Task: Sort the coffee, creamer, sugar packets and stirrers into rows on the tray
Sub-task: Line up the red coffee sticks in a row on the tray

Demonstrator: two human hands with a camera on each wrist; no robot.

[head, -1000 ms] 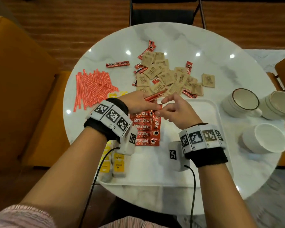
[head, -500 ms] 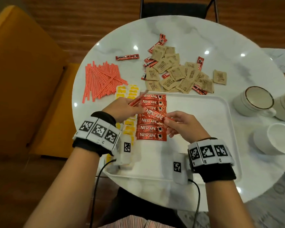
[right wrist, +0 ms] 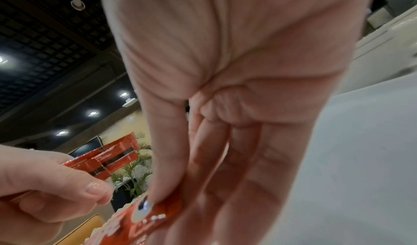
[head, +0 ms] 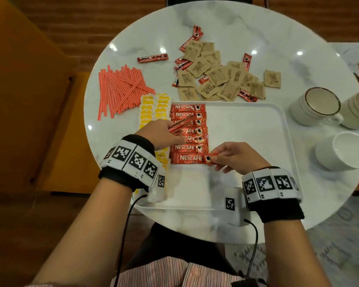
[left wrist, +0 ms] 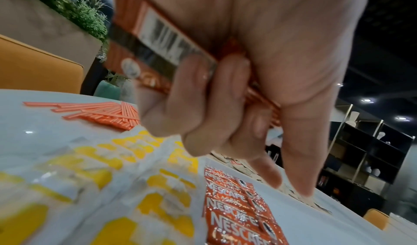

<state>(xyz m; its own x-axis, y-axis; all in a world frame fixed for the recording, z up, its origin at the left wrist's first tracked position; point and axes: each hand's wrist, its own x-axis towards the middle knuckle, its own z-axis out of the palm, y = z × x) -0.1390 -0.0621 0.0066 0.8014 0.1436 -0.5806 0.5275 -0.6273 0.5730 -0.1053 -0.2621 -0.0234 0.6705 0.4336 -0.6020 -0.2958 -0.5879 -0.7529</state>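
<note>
Our right hand (head: 237, 157) pinches the right end of a Nescafé Classic coffee stick (head: 190, 158) between thumb and fingertips; that stick lies on the white tray (head: 257, 129) as the nearest in the column of coffee sticks (head: 188, 129). Our left hand (head: 161, 133) grips a small bundle of coffee sticks (head: 180, 124), fingers curled round it, above that column. Left of the column lie rows of yellow-and-white creamer packets (head: 154, 106). Beyond the tray's far edge sits a heap of brown sugar packets (head: 220, 79) with loose coffee sticks among them, and to its left the red-striped stirrers (head: 120, 90). Right of the tray stand three white cups (head: 313, 106).
</note>
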